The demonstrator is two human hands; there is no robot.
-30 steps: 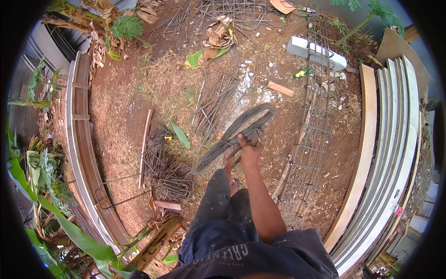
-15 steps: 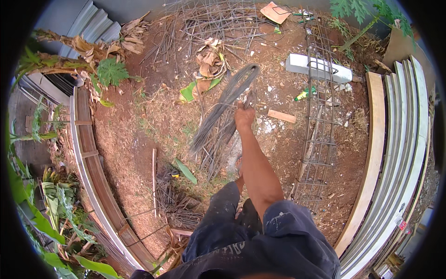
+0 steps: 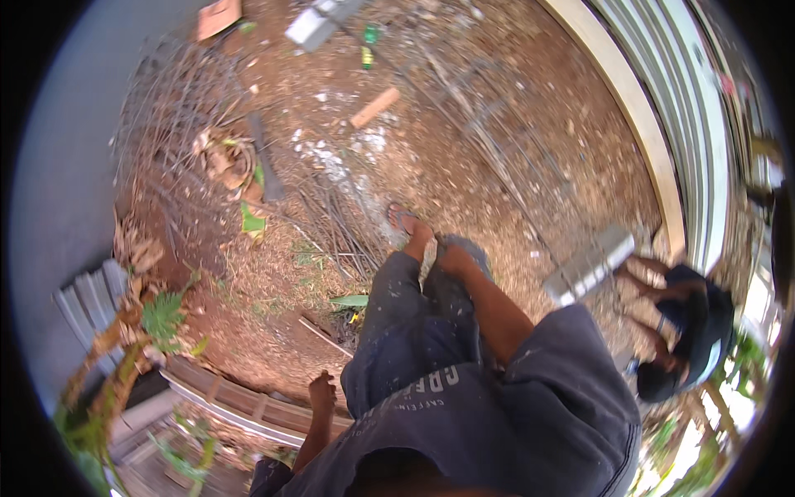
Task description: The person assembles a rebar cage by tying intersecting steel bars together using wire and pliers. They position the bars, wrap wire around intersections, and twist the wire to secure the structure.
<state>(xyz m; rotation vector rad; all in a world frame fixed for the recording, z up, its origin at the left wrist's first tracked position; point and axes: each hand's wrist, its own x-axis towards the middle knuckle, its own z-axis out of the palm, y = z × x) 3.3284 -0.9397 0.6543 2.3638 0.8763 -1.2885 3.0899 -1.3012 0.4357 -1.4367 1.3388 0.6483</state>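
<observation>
My right hand (image 3: 457, 260) is low beside my right leg, its fingers closed on something dark that I cannot make out. A blurred grey shape (image 3: 472, 247) lies right beside it; whether this is the wire bundle seen end-on is unclear. My left hand (image 3: 322, 391) hangs at my left side with nothing in it, fingers loosely curled and apart. Thin metal rods (image 3: 344, 225) lie on the ground just ahead of my sandalled left foot (image 3: 403, 219). Farther off, a dark grey strip (image 3: 265, 157) rests by the dried leaves (image 3: 222, 159).
At the right another person (image 3: 687, 327) bends with hands at a pale block (image 3: 590, 267). A long rebar cage (image 3: 497, 137) spans the ground ahead. Rebar mesh (image 3: 170, 124) stands far left; stacked boards (image 3: 654, 124) line the right. A small plank (image 3: 375, 108) lies amid white rubble.
My view has swung to the right, bringing in the other person and my left hand. My right hand, which held out a grey wire bundle, has drawn back beside my leg.
</observation>
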